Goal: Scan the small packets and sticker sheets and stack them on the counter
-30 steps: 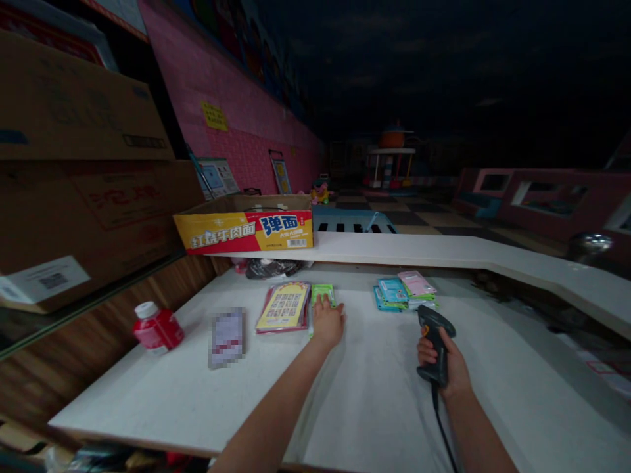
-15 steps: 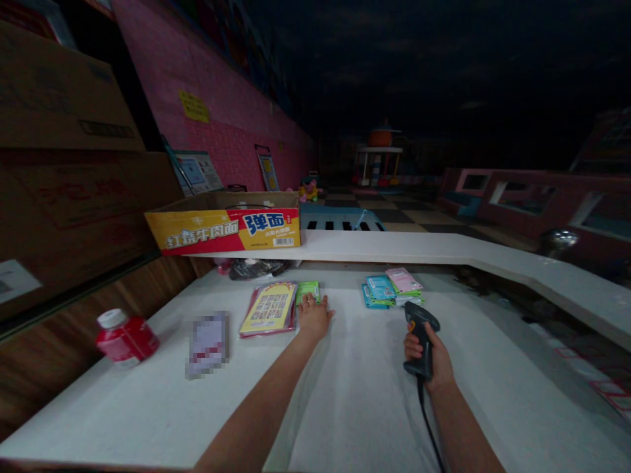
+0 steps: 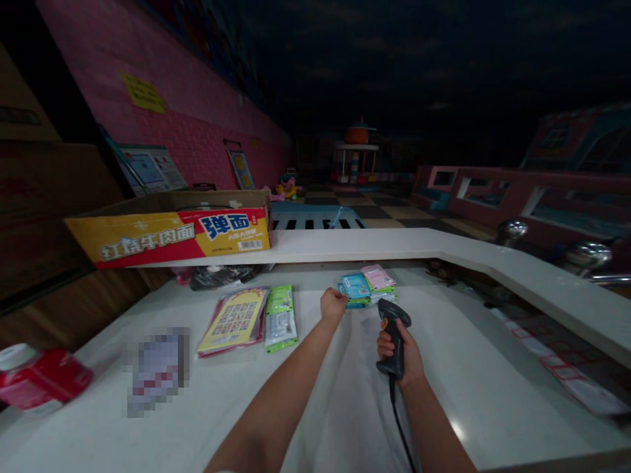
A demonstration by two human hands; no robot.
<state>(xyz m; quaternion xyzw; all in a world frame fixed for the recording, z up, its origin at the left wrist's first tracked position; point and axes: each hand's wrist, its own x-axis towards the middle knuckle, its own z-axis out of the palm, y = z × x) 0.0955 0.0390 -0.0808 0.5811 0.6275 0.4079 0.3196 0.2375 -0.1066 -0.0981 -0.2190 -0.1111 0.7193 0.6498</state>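
My right hand [image 3: 400,351] is wrapped round the grip of a dark barcode scanner [image 3: 393,335], its head pointing forward and its cable running down toward me. My left hand [image 3: 334,304] is closed, with its fingertips at the left edge of a blue packet [image 3: 355,285] in a small pile. Beside it in that pile lie a pink packet [image 3: 378,277] and some green-edged ones. Left of my left hand, a green packet [image 3: 280,326] lies flat, against a stack of yellow and red printed sheets [image 3: 236,320] in clear wrapping.
A red bottle with a white cap [image 3: 46,378] lies at the left, near a blurred-out item [image 3: 158,369]. An open noodle carton [image 3: 177,233] stands on the raised white ledge [image 3: 345,244]. Under the ledge sits a dark plastic bag [image 3: 221,276]. Metal knobs [image 3: 586,256] are at the right.
My left hand has moved right, from flat on the green packet to the blue packet's edge, its fingers now closed. The view has turned right. The scanner stays in my right hand.
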